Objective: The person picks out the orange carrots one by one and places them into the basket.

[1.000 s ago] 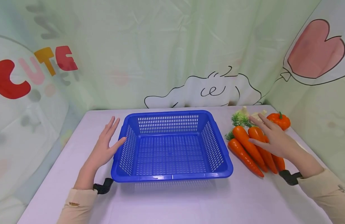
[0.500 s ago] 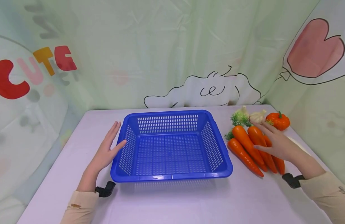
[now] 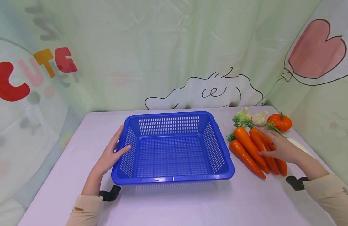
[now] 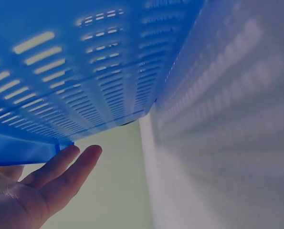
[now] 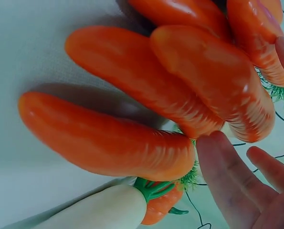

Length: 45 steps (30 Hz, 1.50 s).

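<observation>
A blue plastic basket (image 3: 174,179) with slotted walls stands in the middle of the table. My left hand (image 3: 110,157) is at its left rim, fingers extended along the outside and the thumb over the edge. In the left wrist view, fingertips (image 4: 90,155) lie close to the slotted wall. Several orange carrots (image 3: 247,158) lie bunched right of the basket. Over the rightmost ones hovers my right hand (image 3: 281,148), its fingers spread loosely. The right wrist view has its fingertips (image 5: 209,145) right at the thick end of one carrot (image 5: 108,138).
Behind the carrots sit a white garlic bulb (image 3: 259,119), a pale green-white bulb (image 3: 243,116) and a small orange pumpkin (image 3: 280,122). A white radish (image 5: 103,210) with a green top lies beside the carrots. Printed curtains surround the white table (image 3: 174,207).
My left hand has moved right and toward me, up to the basket's rim. My right hand has come slightly lower over the carrots, uncovering the garlic bulb. The basket has stayed put.
</observation>
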### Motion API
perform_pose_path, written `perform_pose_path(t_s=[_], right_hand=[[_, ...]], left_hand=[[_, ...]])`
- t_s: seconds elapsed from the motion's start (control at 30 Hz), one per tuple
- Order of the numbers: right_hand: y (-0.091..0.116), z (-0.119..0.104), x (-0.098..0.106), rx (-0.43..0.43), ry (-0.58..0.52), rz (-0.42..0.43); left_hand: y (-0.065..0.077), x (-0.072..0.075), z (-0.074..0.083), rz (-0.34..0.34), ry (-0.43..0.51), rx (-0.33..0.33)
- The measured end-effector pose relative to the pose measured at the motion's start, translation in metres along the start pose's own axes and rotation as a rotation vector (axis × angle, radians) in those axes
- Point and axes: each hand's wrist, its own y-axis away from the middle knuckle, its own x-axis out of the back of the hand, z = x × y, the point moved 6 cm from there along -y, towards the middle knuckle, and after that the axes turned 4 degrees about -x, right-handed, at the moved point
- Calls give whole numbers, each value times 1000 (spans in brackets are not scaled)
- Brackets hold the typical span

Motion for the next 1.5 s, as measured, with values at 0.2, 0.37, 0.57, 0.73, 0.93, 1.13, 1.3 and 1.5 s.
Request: perform_pose_path(t_s=[0.2, 0.37, 0.57, 0.73, 0.93, 1.13, 1.3, 1.5], right_hand=[[1, 0, 0, 42, -42, -1], [-2, 2, -2, 44, -66, -20], [-7, 4, -3, 38, -82, -53], [-10, 5, -3, 26, -94, -74], [-12, 7, -4, -7, -108, -97], [-12, 12, -6, -53, -191, -134], [-12, 15, -7, -73, -266, -158], [-11, 15, -4, -95, -278, -149]], left_hand=[[-1, -4, -3, -11, 114, 26], [0, -5, -3, 5, 156, 31], [0, -8, -5, 3, 192, 43], [-2, -9, -9, 4, 190, 49], [-3, -8, -12, 7, 159, 49], [-5, -9, -12, 6, 138, 59], [-8, -10, -13, -1, 127, 92], [-10, -9, -12, -2, 48, 64]])
